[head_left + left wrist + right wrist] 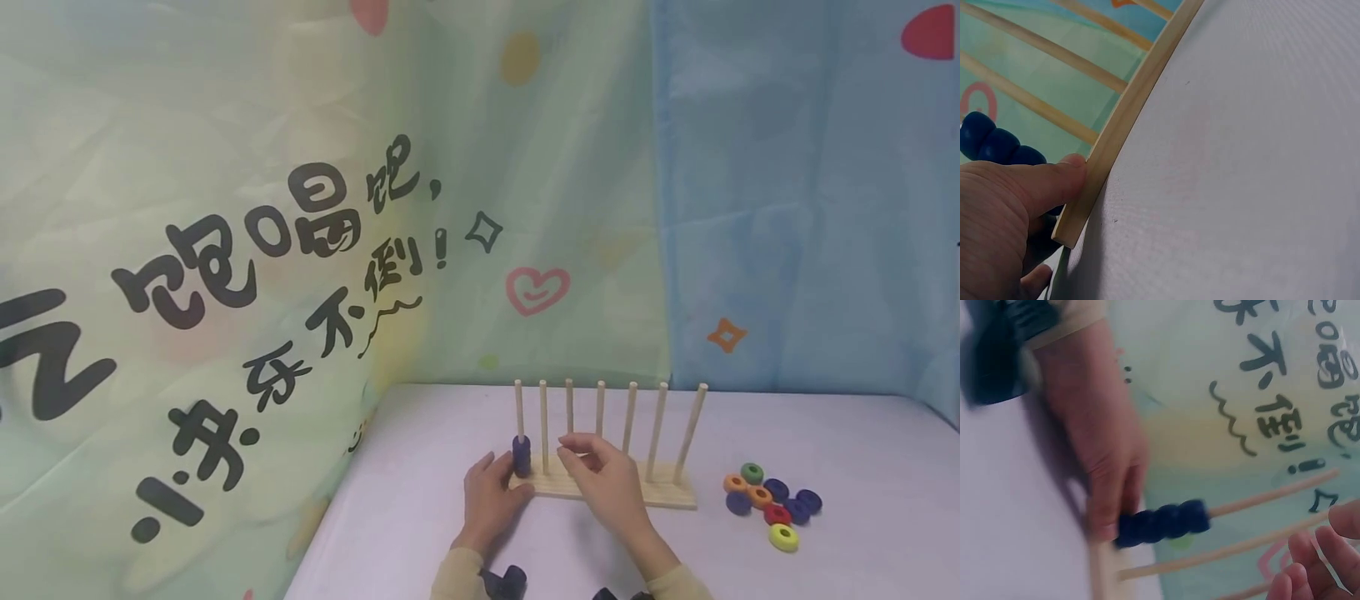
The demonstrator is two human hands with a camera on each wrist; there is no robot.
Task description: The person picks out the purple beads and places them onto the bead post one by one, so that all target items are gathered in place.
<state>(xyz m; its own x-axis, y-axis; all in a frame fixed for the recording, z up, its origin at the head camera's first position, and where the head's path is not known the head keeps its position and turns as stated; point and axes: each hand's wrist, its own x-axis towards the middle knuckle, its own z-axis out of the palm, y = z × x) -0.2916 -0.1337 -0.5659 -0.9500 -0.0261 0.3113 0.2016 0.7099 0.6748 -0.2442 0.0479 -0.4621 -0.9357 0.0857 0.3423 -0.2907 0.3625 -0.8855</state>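
A wooden peg stand (671, 496) with several upright rods stands on the table. On its leftmost rod is a stack of dark blue rings (521, 458), also visible in the right wrist view as ribbed blue rings (1163, 523) near the base. My left hand (491, 502) grips the left end of the base, its thumb (1054, 181) against the front edge and other fingers partly hidden behind. My right hand (609, 483) hovers in front of the middle rods, fingers loosely bent. In the right wrist view, no ring shows between its fingers (1304, 565).
Loose rings lie right of the stand: a green ring (752, 473), a red ring (777, 515), a yellow ring (783, 537), plus orange rings (760, 497) and several blue rings (808, 501). A printed curtain (540, 167) hangs behind the white table (862, 433).
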